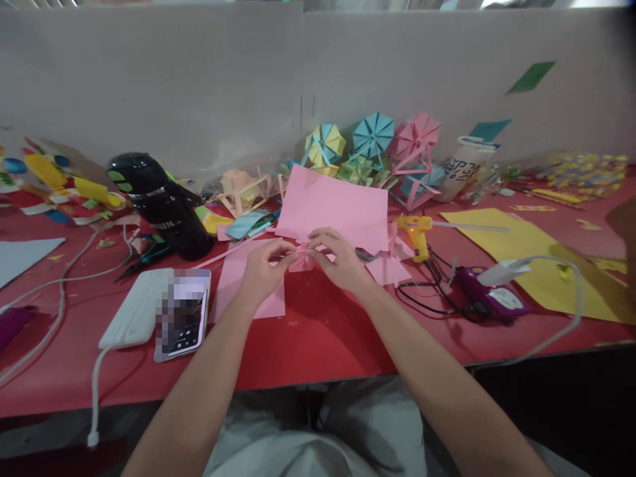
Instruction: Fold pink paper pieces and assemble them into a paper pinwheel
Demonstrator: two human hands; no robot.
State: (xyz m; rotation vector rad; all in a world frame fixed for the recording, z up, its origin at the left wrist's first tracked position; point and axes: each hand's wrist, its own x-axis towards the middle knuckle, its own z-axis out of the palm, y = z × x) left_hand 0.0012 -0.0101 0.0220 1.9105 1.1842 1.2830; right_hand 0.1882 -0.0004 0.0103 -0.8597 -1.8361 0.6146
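Between my two hands is a small folded pink paper piece, pinched at both sides just above the red table. My left hand has its thumb and fingers closed on the piece's left side. On the right side, my right hand grips it with thumb and forefinger. A large pink sheet stands tilted behind my hands, and another pink sheet lies flat, partly under my left wrist. More pink paper lies to the right of my right hand.
Left: black bottle, phone, white power bank and cables. Right: yellow glue gun, purple power socket with cords, yellow sheet. Folded paper wheels and a cup stand along the grey partition.
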